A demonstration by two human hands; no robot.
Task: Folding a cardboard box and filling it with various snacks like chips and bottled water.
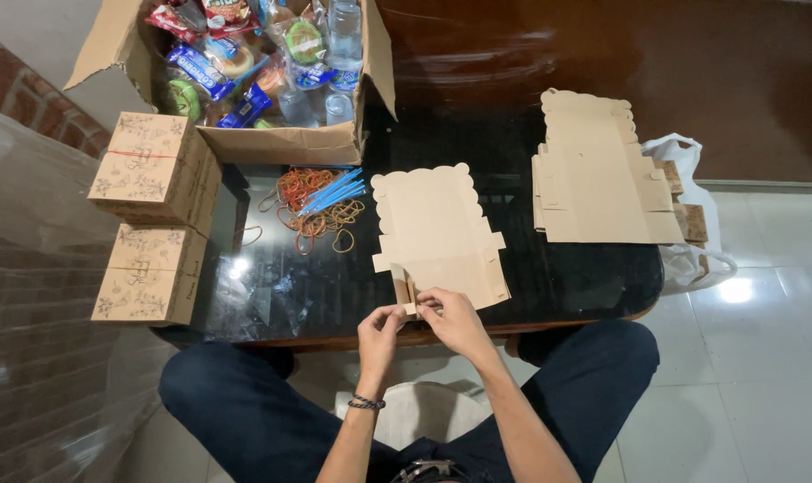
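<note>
Open glass between the flat box blank (437, 233) and the stack of blanks (594, 174) toward the table's (585, 277) right edge, rubber bands (312, 210) and blue straws (334, 192) crowding left-centre, snack carton (272, 143) blocking the far left corner, folded boxes (151, 215) lining the left edge

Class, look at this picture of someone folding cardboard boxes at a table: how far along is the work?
Done: two folded boxes, stacked at the table's left edge. In hand: the left hand and right hand pinch a flap at the near edge of one flat blank, otherwise unfolded. Left: a pile of flat blanks at the right, plus loose rubber bands and a carton of snacks.
</note>
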